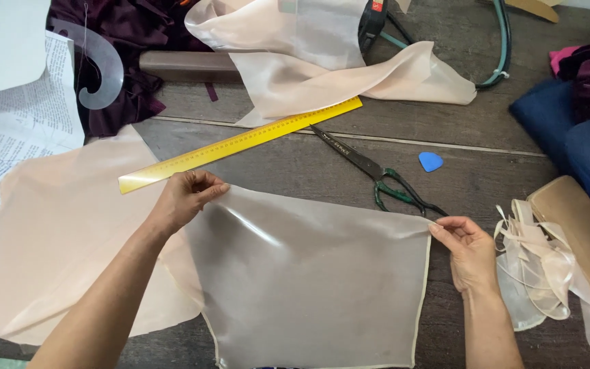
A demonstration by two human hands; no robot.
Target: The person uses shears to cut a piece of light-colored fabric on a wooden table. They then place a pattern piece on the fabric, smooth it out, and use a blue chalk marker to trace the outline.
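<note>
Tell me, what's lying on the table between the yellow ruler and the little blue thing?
The scissors lie between the yellow ruler and blue chalk piece, seen from the head camera.

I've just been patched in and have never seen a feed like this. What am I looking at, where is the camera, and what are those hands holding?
There is no machine here: one camera on a person's head looks down at their two bare hands over a dark wooden table. The left hand and the right hand each pinch a top corner of a sheer pale fabric panel, holding it spread out. Beyond it lie a yellow ruler, black scissors with green handles and a small blue chalk. More pale fabric lies at the left, pale scraps at the right.
</note>
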